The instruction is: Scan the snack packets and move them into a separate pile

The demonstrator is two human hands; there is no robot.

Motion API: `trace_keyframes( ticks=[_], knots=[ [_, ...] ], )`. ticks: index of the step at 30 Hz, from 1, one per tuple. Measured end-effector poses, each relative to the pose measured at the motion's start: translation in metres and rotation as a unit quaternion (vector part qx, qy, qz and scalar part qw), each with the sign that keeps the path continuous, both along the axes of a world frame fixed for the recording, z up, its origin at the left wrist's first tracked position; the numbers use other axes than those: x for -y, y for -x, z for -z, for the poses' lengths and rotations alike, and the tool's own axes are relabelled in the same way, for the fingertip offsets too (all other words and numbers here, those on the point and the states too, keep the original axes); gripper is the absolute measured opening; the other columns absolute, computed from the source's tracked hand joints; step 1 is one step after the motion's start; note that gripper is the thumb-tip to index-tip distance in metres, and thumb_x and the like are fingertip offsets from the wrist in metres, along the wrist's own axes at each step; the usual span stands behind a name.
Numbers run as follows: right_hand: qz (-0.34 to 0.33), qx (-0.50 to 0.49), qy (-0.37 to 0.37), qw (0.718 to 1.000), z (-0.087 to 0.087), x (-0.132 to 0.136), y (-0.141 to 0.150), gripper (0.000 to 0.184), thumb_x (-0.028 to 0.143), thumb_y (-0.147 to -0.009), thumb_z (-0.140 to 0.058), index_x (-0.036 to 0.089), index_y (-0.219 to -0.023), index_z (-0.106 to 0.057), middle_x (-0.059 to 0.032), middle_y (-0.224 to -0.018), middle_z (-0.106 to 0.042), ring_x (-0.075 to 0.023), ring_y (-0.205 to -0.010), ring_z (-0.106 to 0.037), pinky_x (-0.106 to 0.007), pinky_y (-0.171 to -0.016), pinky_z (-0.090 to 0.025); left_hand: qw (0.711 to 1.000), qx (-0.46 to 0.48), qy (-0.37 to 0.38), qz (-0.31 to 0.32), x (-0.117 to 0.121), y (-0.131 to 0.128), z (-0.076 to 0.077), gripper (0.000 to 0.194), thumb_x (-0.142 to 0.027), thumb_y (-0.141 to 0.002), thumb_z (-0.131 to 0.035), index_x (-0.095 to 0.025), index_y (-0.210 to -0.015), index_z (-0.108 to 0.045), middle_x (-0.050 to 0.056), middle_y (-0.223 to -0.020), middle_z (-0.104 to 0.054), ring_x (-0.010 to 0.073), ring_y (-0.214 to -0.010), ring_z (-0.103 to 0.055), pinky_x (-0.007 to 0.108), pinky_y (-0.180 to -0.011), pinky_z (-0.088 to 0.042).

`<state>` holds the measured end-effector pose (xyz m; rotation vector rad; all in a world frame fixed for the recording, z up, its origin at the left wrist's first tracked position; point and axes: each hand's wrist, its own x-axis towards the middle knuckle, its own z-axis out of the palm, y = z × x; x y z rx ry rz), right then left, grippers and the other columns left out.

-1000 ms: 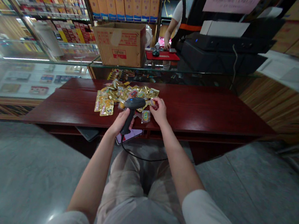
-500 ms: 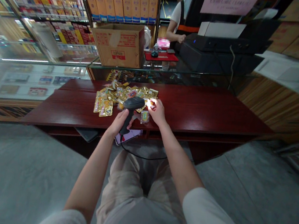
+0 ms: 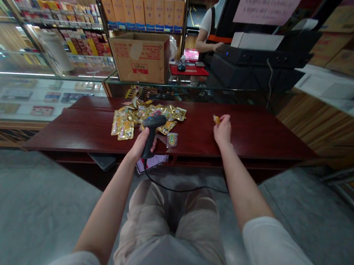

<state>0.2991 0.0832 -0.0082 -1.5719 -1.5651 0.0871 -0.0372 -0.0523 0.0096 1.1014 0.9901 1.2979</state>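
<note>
My left hand (image 3: 140, 146) is wrapped round the handle of a black barcode scanner (image 3: 151, 131), held over the front of the dark red table. Its cable drops from the grip and loops across my lap. My right hand (image 3: 223, 131) is off to the right above the tabletop, closed on a small yellowish packet (image 3: 216, 119) that is mostly hidden by the fingers. Behind the scanner lies a heap of gold snack packets (image 3: 142, 109). One small clear packet with a green and yellow print (image 3: 172, 139) lies alone near the front edge.
A cardboard box (image 3: 140, 59) stands on the glass counter behind the table (image 3: 253, 125). A black till machine (image 3: 251, 70) is to its right, with a person (image 3: 208, 27) beside it. A phone (image 3: 151, 162) and a dark flat device (image 3: 104, 161) poke from the under-shelf.
My right hand has moved right, away from the scanner and heap, carrying the small packet. Bright light on that packet is gone. The scanner has shifted slightly left.
</note>
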Motion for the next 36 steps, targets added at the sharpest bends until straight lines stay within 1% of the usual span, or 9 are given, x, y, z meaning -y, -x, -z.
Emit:
trace_keyframes(
  ticks=[4, 8, 12, 16, 18, 21, 25, 29, 36],
  knots=[
    [0.102, 0.077, 0.053, 0.99, 0.002, -0.001, -0.068, 0.028, 0.019, -0.096, -0.04, 0.014, -0.108, -0.065, -0.0228, -0.117, -0.062, -0.0351, -0.118, -0.058, -0.059, -0.103, -0.043, 1.0, -0.001, -0.014, 0.004, -0.002, 0.0, 0.002, 0.073, -0.088, -0.07, -0.066, -0.019, -0.091, -0.051, -0.004, -0.057, -0.059, 0.01, -0.036, -0.05, 0.023, -0.036, -0.033],
    [0.137, 0.092, 0.12, 0.979, 0.004, 0.006, -0.086, 0.032, 0.017, -0.094, -0.045, 0.008, -0.116, -0.066, -0.0315, -0.141, -0.052, -0.0439, -0.135, -0.046, -0.064, -0.106, -0.036, 1.0, -0.009, -0.018, -0.002, 0.001, -0.001, 0.003, 0.072, -0.086, -0.071, -0.068, -0.02, -0.09, -0.049, -0.004, -0.059, -0.061, 0.0099, -0.038, -0.051, 0.022, -0.037, -0.035],
    [0.109, 0.077, 0.1, 0.986, 0.001, 0.023, -0.045, 0.044, 0.02, -0.09, -0.058, 0.012, -0.133, -0.06, -0.0294, -0.156, -0.042, -0.0438, -0.141, -0.043, -0.065, -0.108, -0.036, 1.0, 0.002, -0.007, 0.001, 0.001, 0.002, 0.003, 0.072, -0.086, -0.07, -0.069, -0.019, -0.092, -0.05, -0.003, -0.06, -0.062, 0.0101, -0.039, -0.053, 0.021, -0.037, -0.036],
    [-0.107, 0.008, 0.136, 0.985, -0.003, 0.049, 0.04, 0.037, 0.045, -0.086, -0.072, 0.02, -0.114, -0.068, -0.0146, -0.118, -0.068, -0.0296, -0.102, -0.068, -0.053, -0.094, -0.052, 1.0, 0.011, 0.018, 0.022, -0.006, 0.006, -0.002, 0.074, -0.087, -0.069, -0.068, -0.018, -0.088, -0.053, -0.002, -0.061, -0.062, 0.0096, -0.037, -0.052, 0.021, -0.036, -0.035],
    [-0.17, 0.016, 0.169, 0.971, -0.007, 0.061, 0.082, 0.048, 0.057, -0.075, -0.081, 0.022, -0.106, -0.069, -0.0119, -0.109, -0.069, -0.0317, -0.102, -0.068, -0.053, -0.095, -0.05, 0.999, 0.012, 0.034, 0.028, -0.012, 0.006, -0.006, 0.072, -0.088, -0.072, -0.064, -0.018, -0.083, -0.053, -0.002, -0.059, -0.06, 0.0088, -0.036, -0.05, 0.021, -0.035, -0.034],
    [-0.184, 0.066, 0.213, 0.957, -0.013, 0.072, 0.124, 0.054, 0.058, -0.063, -0.09, 0.022, -0.096, -0.069, -0.0142, -0.109, -0.068, -0.0403, -0.112, -0.063, -0.059, -0.098, -0.044, 0.998, 0.02, 0.055, 0.028, -0.019, 0.001, -0.012, 0.069, -0.087, -0.079, -0.058, -0.018, -0.08, -0.052, -0.003, -0.057, -0.058, 0.0079, -0.036, -0.048, 0.021, -0.035, -0.034],
    [-0.184, 0.086, 0.212, 0.956, -0.011, 0.076, 0.135, 0.039, 0.044, -0.069, -0.087, 0.024, -0.092, -0.064, -0.0124, -0.11, -0.068, -0.0398, -0.113, -0.061, -0.058, -0.097, -0.043, 0.995, 0.053, 0.075, 0.04, -0.022, -0.004, -0.013, 0.065, -0.085, -0.085, -0.052, -0.02, -0.08, -0.051, -0.003, -0.056, -0.055, 0.0075, -0.036, -0.046, 0.021, -0.035, -0.034],
    [-0.183, 0.013, 0.156, 0.971, 0.003, 0.076, 0.125, 0.033, 0.025, -0.072, -0.078, 0.026, -0.098, -0.057, -0.0049, -0.103, -0.071, -0.0319, -0.103, -0.065, -0.051, -0.096, -0.044, 0.994, 0.085, 0.066, 0.032, -0.02, -0.001, -0.01, 0.065, -0.085, -0.088, -0.047, -0.02, -0.078, -0.05, -0.005, -0.053, -0.05, 0.0064, -0.033, -0.041, 0.02, -0.035, -0.034],
    [-0.168, -0.096, 0.11, 0.975, 0.01, 0.082, 0.12, 0.032, 0.024, -0.073, -0.068, 0.027, -0.099, -0.048, -0.0021, -0.099, -0.07, -0.0246, -0.09, -0.068, -0.04, -0.086, -0.051, 0.993, 0.021, 0.071, 0.092, -0.014, -0.002, -0.012, 0.065, -0.085, -0.086, -0.051, -0.02, -0.077, -0.052, -0.004, -0.05, -0.05, 0.0088, -0.033, -0.045, 0.022, -0.034, -0.034]
  ],
)
